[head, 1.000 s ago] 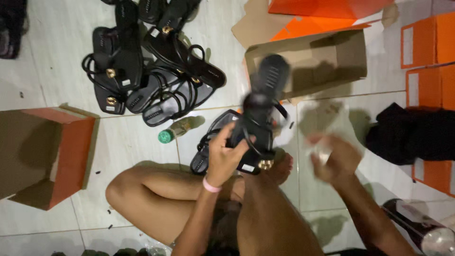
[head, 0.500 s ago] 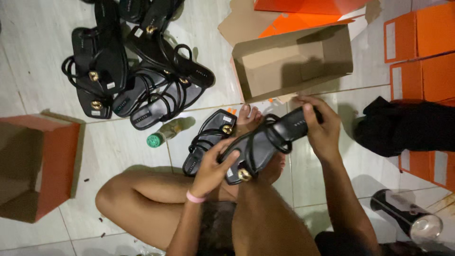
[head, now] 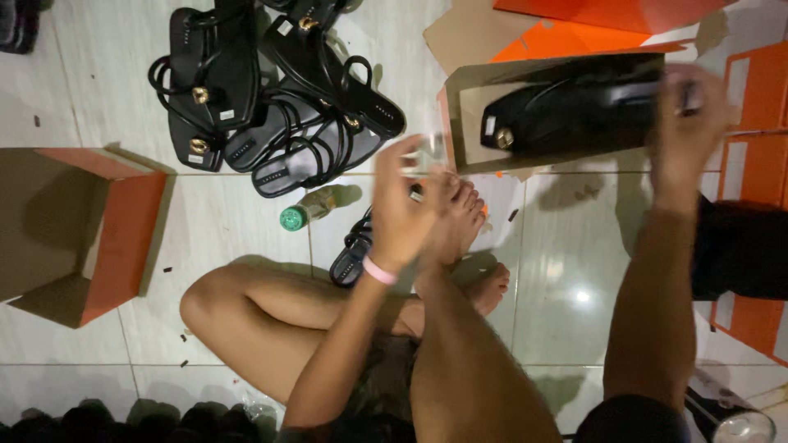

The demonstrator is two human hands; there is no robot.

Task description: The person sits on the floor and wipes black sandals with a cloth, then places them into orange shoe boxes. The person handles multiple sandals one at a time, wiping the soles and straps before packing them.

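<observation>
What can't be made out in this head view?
- Right hand: motion-blurred; its grip on the black strappy sandal in the open cardboard box cannot be told.
- Left hand: the pale thing at its fingers is blurred and cannot be identified.
- Second black sandal on the floor: mostly hidden behind the left hand and foot.
- Clear glass object: cut off by the bottom right edge.

Both arms are bare to the shoulder, with no sleeves in view. A thin pink band [head: 379, 271] circles the wrist below the left hand [head: 404, 209]. The right hand [head: 688, 115] wears nothing (it shows blurred). Legs and feet are bare.
</observation>
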